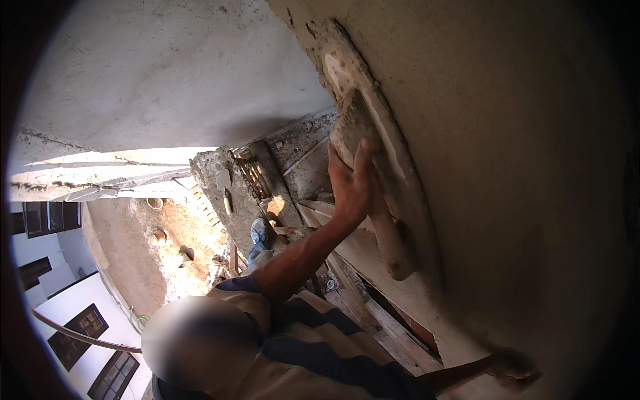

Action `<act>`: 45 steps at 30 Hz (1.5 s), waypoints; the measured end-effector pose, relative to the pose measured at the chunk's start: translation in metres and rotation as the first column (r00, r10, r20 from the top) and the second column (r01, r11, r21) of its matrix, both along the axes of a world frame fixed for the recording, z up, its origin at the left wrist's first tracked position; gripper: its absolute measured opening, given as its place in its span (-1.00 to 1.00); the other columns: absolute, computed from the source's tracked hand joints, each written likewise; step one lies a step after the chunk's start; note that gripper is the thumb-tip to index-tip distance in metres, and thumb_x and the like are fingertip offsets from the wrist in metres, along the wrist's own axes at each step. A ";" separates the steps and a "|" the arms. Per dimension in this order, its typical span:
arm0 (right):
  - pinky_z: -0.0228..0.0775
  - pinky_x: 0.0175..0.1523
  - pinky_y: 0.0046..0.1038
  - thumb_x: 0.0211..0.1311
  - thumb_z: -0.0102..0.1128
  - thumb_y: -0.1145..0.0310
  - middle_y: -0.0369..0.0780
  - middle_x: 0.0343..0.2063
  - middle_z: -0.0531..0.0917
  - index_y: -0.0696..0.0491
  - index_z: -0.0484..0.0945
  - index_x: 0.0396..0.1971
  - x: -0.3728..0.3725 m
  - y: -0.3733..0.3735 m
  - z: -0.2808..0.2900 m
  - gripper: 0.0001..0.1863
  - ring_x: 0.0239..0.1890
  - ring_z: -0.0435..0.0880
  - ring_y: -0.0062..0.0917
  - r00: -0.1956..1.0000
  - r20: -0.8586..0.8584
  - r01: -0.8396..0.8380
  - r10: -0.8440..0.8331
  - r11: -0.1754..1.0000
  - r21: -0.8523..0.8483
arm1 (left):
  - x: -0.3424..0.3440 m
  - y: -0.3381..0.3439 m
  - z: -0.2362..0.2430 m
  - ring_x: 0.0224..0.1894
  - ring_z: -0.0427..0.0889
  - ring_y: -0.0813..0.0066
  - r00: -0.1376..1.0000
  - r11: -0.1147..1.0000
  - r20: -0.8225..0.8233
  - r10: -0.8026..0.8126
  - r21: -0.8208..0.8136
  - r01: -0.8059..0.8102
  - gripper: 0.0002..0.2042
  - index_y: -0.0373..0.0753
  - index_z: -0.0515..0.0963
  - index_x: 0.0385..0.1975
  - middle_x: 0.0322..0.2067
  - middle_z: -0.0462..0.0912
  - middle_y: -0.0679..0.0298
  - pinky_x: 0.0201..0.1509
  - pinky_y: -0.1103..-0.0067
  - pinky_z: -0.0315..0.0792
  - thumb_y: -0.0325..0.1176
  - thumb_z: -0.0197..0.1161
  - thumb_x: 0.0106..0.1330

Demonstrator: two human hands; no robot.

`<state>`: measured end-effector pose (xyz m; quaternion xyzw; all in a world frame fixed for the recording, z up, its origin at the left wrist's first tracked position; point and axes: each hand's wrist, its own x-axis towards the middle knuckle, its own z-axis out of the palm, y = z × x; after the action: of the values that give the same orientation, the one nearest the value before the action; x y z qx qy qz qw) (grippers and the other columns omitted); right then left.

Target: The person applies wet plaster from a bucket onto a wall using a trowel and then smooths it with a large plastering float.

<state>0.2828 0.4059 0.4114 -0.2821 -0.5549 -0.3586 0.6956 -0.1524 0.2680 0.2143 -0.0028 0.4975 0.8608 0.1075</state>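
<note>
My left hand [350, 183] reaches up and grips a long, mortar-caked plastering float [393, 250] by its raised bar. The float lies against the grey plastered wall [507, 167], close to the wall's left edge. Wet mortar [353, 130] clings to it above my fingers. Low at the right, my right hand [513, 370] is beside the same wall, in deep shade. Its fingers are too dark to make out, and I cannot tell if it holds anything.
A trowel [226, 190] lies on a mortar-crusted board [210, 167] to the left. My shoe [259, 230] stands near it on the platform. Loose planks [393, 330] lie below the wall. Farther down is sunlit ground [133, 260], with white buildings [73, 303] beyond.
</note>
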 end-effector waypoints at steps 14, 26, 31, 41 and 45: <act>0.55 0.01 -0.33 0.46 -0.22 0.21 -0.08 -0.01 0.54 0.33 0.37 0.03 0.013 -0.007 -0.018 -0.55 -0.07 0.62 -0.38 0.983 0.089 -0.174 0.164 0.977 0.122 | 0.047 0.012 -0.033 -0.61 0.48 0.50 0.987 0.986 -0.131 0.096 -0.123 -0.113 -0.47 -0.34 0.40 -0.02 -0.56 0.46 0.26 -0.57 0.55 0.45 0.08 0.12 0.34; 0.46 0.14 -0.19 0.45 -0.31 0.31 -0.03 -0.05 0.52 0.32 0.34 0.04 0.064 0.005 -0.036 -0.60 -0.02 0.58 -0.25 0.837 0.102 0.544 -0.538 0.838 -0.045 | 0.012 -0.004 0.020 -0.67 0.49 0.43 0.998 0.996 0.054 -0.035 -0.083 0.039 -0.47 -0.46 0.39 -0.09 -0.49 0.52 0.13 -0.63 0.48 0.47 0.01 0.13 0.33; 0.42 0.16 -0.15 0.39 -0.19 0.25 0.02 -0.11 0.56 0.33 0.33 0.05 0.013 -0.003 -0.019 -0.55 -0.03 0.58 -0.17 0.929 -0.002 -0.369 0.370 0.927 0.071 | 0.111 0.017 -0.035 -0.30 0.46 0.42 0.979 0.981 -0.180 0.093 -0.152 -0.121 -0.47 -0.35 0.33 0.05 -0.28 0.47 0.10 -0.21 0.45 0.40 0.04 0.08 0.38; 0.58 -0.10 -0.28 0.39 -0.17 0.32 -0.03 -0.09 0.59 0.35 0.35 0.03 0.010 -0.002 -0.022 -0.59 -0.13 0.66 -0.31 0.949 -0.190 -0.245 0.253 0.967 0.066 | -0.003 -0.005 0.019 -0.59 0.49 0.46 0.989 0.999 0.150 -0.002 -0.042 0.009 -0.45 -0.37 0.42 -0.04 -0.55 0.42 0.26 -0.57 0.50 0.45 0.08 0.15 0.31; 0.60 -0.13 -0.32 0.40 -0.14 0.29 -0.03 -0.07 0.59 0.29 0.37 0.03 0.066 0.024 -0.035 -0.61 -0.12 0.65 -0.34 0.933 0.082 0.345 -0.350 0.936 0.062 | 0.143 0.023 -0.022 -0.07 0.49 0.33 0.950 0.943 -0.250 0.189 -0.225 -0.247 -0.48 -0.35 0.37 0.02 -0.16 0.51 0.03 0.03 0.36 0.42 0.07 0.06 0.39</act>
<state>0.3493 0.4300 0.3761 -0.3427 -0.5192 -0.5013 0.6014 -0.0098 0.2906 0.1925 0.0256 0.6089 0.7914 -0.0472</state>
